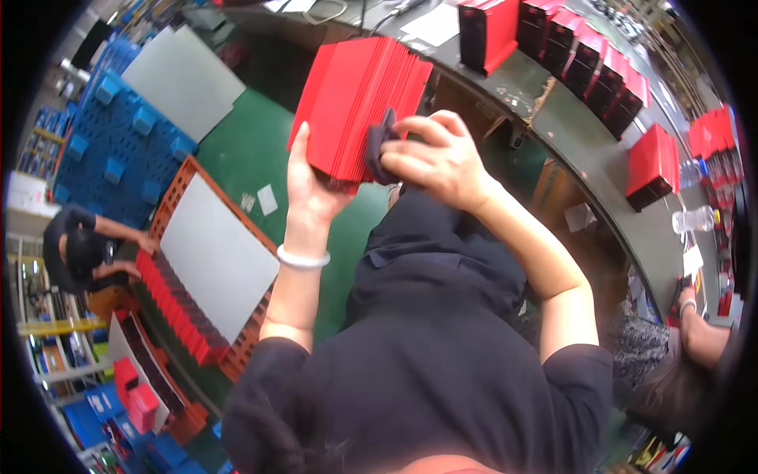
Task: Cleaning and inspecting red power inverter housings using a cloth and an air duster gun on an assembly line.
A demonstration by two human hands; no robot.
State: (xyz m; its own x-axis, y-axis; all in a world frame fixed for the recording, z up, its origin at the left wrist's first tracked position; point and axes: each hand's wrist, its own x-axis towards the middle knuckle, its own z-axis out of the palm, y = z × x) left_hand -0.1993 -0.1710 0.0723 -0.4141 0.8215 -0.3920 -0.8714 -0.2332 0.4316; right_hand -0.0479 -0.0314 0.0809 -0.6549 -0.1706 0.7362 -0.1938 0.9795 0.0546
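Observation:
A red ribbed metal case (335, 95) is held up in front of me, tilted, above the floor. My left hand (308, 182) grips its lower left corner from beneath, thumb along the side. In my right hand (438, 154) is a bunched dark cloth (380, 146), pinched between the fingers and pressed on the ribbed side of the case. The far side of the case and some of my left fingers are hidden behind it.
A grey workbench (568, 146) curves along the right, bearing several red cases (584, 55) and a clear plastic bottle (695, 220). At left, a co-worker (79, 249) reaches to a row of red cases (178, 312) on an orange pallet (237, 359). A blue pallet (118, 134) stands behind. Another person's arm (703, 332) is at right.

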